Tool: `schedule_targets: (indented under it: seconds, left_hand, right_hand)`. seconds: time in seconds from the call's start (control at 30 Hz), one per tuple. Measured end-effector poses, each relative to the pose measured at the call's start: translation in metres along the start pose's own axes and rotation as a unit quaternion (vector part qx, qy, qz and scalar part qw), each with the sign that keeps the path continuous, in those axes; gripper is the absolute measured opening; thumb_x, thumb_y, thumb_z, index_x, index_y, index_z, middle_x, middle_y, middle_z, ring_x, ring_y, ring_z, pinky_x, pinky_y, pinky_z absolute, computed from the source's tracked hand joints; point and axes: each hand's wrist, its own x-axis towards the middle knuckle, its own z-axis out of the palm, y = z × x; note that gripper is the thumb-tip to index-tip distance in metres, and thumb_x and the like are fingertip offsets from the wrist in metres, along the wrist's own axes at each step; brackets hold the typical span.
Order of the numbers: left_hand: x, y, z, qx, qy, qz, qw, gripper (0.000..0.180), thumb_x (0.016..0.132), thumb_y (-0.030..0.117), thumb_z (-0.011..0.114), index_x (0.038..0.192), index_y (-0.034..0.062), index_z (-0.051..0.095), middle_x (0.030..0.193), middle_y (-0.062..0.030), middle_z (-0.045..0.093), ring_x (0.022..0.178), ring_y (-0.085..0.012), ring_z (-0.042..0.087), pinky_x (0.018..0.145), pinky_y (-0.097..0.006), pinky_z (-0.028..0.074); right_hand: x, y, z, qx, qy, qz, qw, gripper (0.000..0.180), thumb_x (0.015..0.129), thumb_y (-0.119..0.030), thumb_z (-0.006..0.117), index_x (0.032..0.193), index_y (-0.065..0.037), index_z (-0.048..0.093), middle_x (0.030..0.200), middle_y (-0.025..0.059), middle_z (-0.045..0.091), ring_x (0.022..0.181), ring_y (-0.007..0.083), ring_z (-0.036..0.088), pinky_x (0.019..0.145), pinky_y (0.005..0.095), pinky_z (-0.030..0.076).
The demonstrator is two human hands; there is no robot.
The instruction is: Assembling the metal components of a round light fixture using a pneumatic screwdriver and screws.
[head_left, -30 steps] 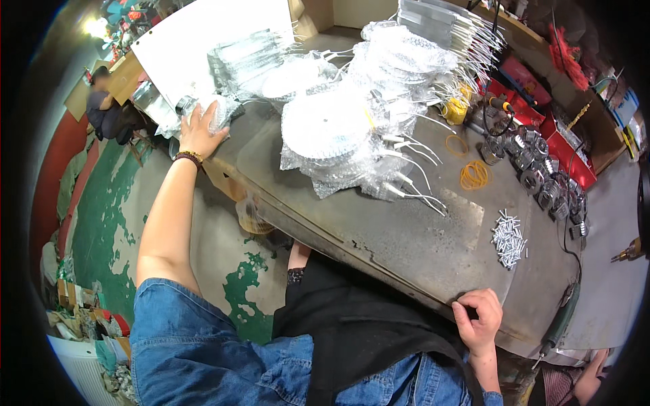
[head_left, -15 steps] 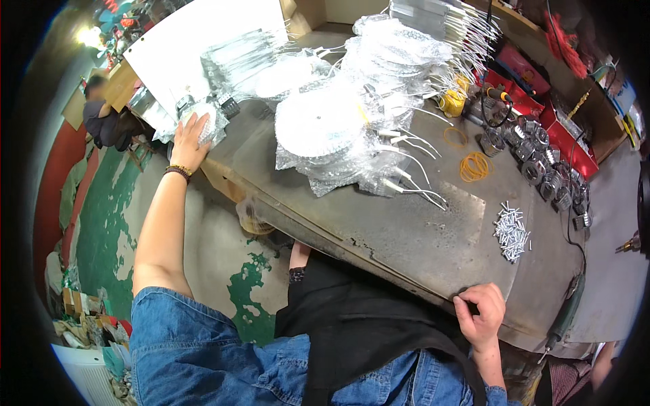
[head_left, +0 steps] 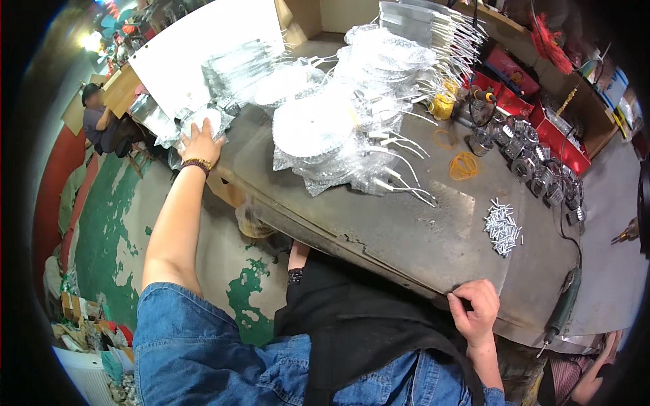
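My left hand (head_left: 200,147) lies with spread fingers on a bubble-wrapped bundle (head_left: 215,120) at the table's left end. Right of it sit flat bubble-wrapped packs (head_left: 238,71) and a stack of round bubble-wrapped pieces (head_left: 315,128) with white wire leads (head_left: 405,183). Down at the table's near edge, my right hand (head_left: 478,306) is curled, thumb against the forefinger. Whether anything is pinched in it is hidden. A heap of small silver screws (head_left: 502,229) lies just beyond that hand.
Yellow rubber bands (head_left: 464,166), metal coil-like parts (head_left: 525,164) and red bins (head_left: 562,139) line the right side. A corded green tool (head_left: 563,304) hangs near the right corner. Behind stand grey plates (head_left: 406,21) with leads. Another person (head_left: 101,118) sits far left.
My left hand has shifted slightly right and toward me on the bundle, its fingers wider apart. My right hand stays at the table edge. The whole view has shifted a little.
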Motion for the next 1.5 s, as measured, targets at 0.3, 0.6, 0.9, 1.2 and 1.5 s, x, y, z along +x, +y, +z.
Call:
schedule_targets:
  seconds: [0.3,0.6,0.9,1.2,1.5]
  left_hand:
    - [-0.101,0.128,-0.104,-0.360,0.197,0.488,0.771,0.071,0.086,0.039,0.075,0.144,0.0043,0.050,0.142,-0.0213,0.057,0.133,-0.0357,0.053,0.113,-0.040,0.039]
    - [-0.129,0.193,-0.153,-0.223,0.045,0.515,0.826,0.082,0.073,0.030,0.078,0.145,0.0059,0.048,0.125,-0.0189,0.058,0.119,-0.0356,0.055,0.106,-0.041,0.044]
    - [-0.178,0.159,-0.183,-0.688,-0.028,0.435,0.580,0.060,0.081,0.011,0.071,0.136,-0.0052,0.052,0.125,-0.0131,0.061,0.116,-0.0235,0.059,0.104,-0.038,0.046]
    - [-0.347,0.242,-0.122,-0.814,-0.182,0.429,0.348,0.057,0.081,0.028,0.075,0.125,0.0022,0.051,0.127,-0.0102,0.051,0.113,-0.0182,0.051,0.102,-0.036,0.042]
    - [-0.338,0.225,-0.081,-0.609,-0.417,0.388,0.552,0.031,0.104,0.025,0.060,0.111,-0.0025,0.071,0.096,-0.0086,0.074,0.080,-0.0111,0.071,0.060,-0.023,0.055]
  right_hand:
    - [0.001,-0.002,0.000,-0.019,-0.002,0.005,1.000,0.019,0.068,-0.003,0.082,0.077,-0.009,0.066,0.075,0.0046,0.066,0.067,0.0240,0.061,0.062,0.0354,0.045]
    - [-0.005,-0.001,-0.008,-0.006,0.011,0.002,1.000,0.018,0.071,-0.006,0.083,0.080,-0.009,0.067,0.078,0.0045,0.067,0.069,0.0236,0.062,0.064,0.0352,0.047]
    - [-0.010,0.010,-0.031,0.327,-0.047,0.213,0.919,0.014,0.089,-0.013,0.076,0.099,-0.006,0.068,0.098,0.0050,0.069,0.085,0.0186,0.064,0.075,0.0326,0.051]
    - [0.033,0.002,-0.027,0.638,0.005,0.405,0.654,0.045,0.103,-0.018,0.061,0.142,-0.002,0.046,0.126,0.0107,0.065,0.112,0.0180,0.065,0.096,0.0350,0.055]
    - [0.028,0.066,-0.108,0.179,-0.198,0.338,0.902,0.041,0.092,-0.019,0.075,0.127,-0.002,0.062,0.119,0.0120,0.068,0.110,0.0220,0.065,0.094,0.0348,0.053]
